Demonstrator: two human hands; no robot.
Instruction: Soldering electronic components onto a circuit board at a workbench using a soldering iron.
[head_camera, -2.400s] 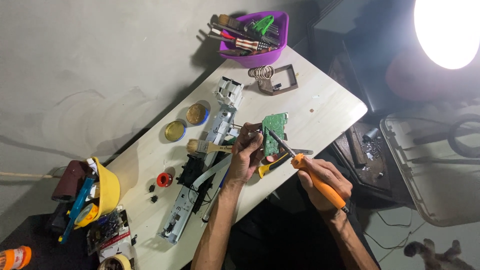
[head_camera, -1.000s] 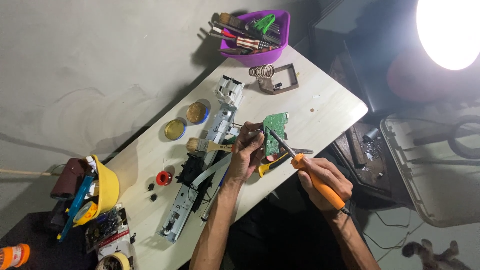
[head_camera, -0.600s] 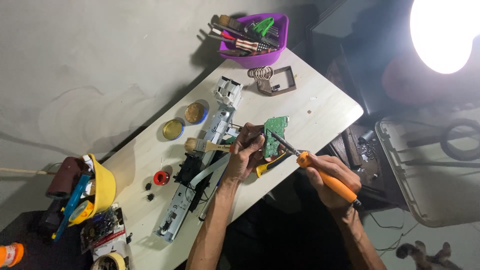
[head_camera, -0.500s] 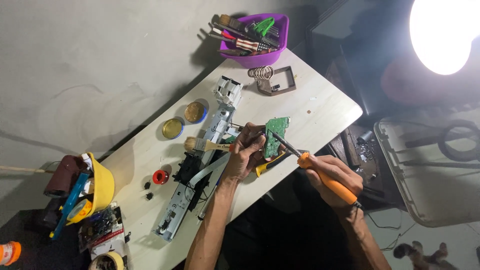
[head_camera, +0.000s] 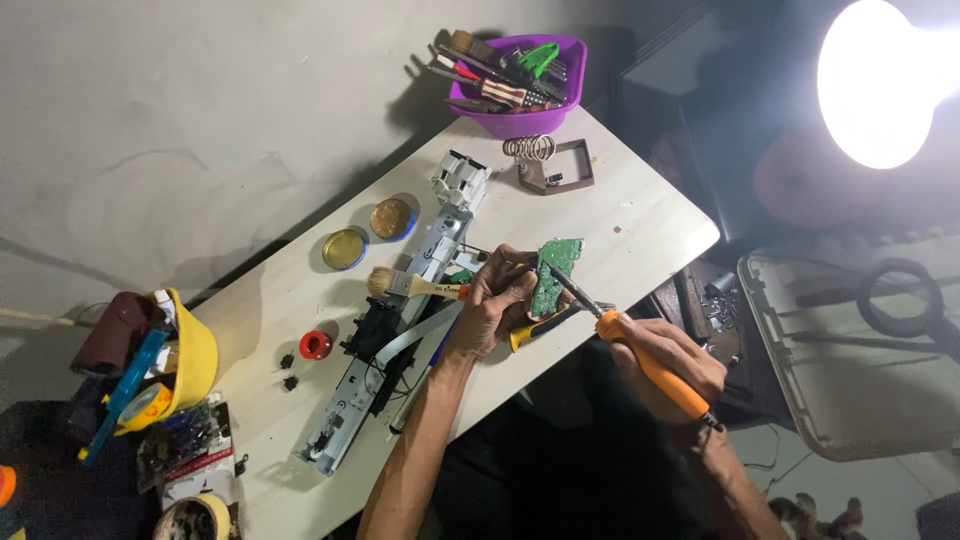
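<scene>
Half the circuit board (head_camera: 556, 272) hand-hidden.

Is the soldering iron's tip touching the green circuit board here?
Touching. The head view shows the soldering iron in the right hand, its tip meeting the face of the green circuit board held by the left hand, with no gap visible.

Far end: purple bowl (head_camera: 520, 105) of tools, coil stand (head_camera: 548, 163)
Middle: two round tins (head_camera: 368, 234), brush (head_camera: 415, 286), red spool (head_camera: 315, 345)
Left edge: yellow bowl (head_camera: 195, 352)
Right: bright lamp (head_camera: 885, 80)
</scene>
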